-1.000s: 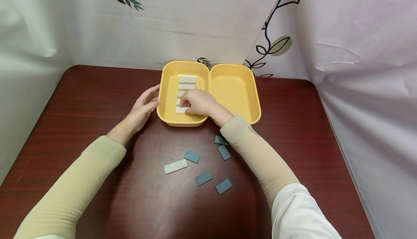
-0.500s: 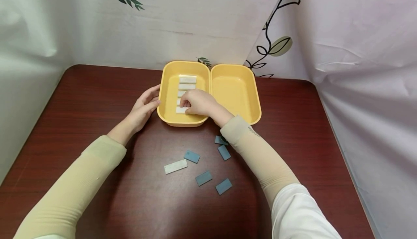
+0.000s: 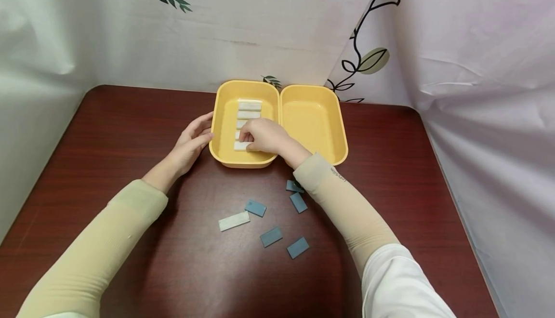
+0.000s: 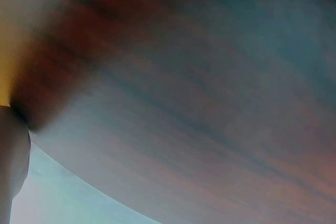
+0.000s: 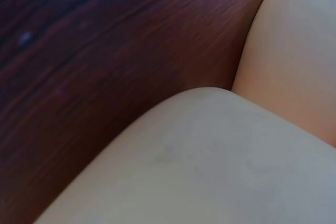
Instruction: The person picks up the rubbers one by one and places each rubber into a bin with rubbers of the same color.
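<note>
A yellow open box stands at the back of the table, its left half [image 3: 213, 142] holding a column of white rectangular tiles [image 3: 249, 114]. Over the lower part of that column, my right hand [image 3: 266, 136] has curled fingers and pinches the nearest white tile [image 3: 241, 146] by its right part. The hand hides parts of the tiles behind it. My left hand [image 3: 191, 144] touches the outside of the box's left wall, fingers extended and thumb near the rim. The left wrist view shows only a blurred finger [image 4: 13, 156] beside a yellow edge.
Several blue-grey tiles [image 3: 271, 237] and one white tile [image 3: 234, 221] lie on the dark red table [image 3: 182, 270] in front of the box. The box's right half [image 3: 313, 125] adjoins the left. Pale curtains [image 3: 269, 29] hang close behind and at both sides.
</note>
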Tool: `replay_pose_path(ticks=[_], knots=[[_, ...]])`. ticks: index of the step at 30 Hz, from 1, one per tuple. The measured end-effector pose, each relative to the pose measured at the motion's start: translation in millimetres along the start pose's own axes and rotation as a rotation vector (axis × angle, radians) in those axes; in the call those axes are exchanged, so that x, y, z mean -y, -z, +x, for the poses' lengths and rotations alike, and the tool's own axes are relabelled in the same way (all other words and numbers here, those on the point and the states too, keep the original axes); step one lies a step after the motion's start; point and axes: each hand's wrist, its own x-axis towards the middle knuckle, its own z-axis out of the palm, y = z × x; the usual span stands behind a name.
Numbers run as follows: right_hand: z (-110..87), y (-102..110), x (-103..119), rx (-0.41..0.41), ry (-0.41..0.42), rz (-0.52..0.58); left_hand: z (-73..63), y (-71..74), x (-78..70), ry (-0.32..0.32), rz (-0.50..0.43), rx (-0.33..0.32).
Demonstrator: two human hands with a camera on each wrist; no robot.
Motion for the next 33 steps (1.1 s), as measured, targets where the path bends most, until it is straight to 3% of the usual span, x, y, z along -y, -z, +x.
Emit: replay_pose_path(ticks=[13,24,33], knots=[[0.8,-0.1,-2.3,-0.013,0.011,0.013,1.3,0.2,-1.0,-0.003,0.003,-0.002],[-1.3,6.3,-3.7,-0.065,0.048,0.167,2.2,-0.2,-1.9,-0.004,-0.004,-0.005],[-6.0,12.0,0.6,-0.090,0.072,0.182,0.8,-0.4,-0.8,0.007,-0.003,-0.004]])
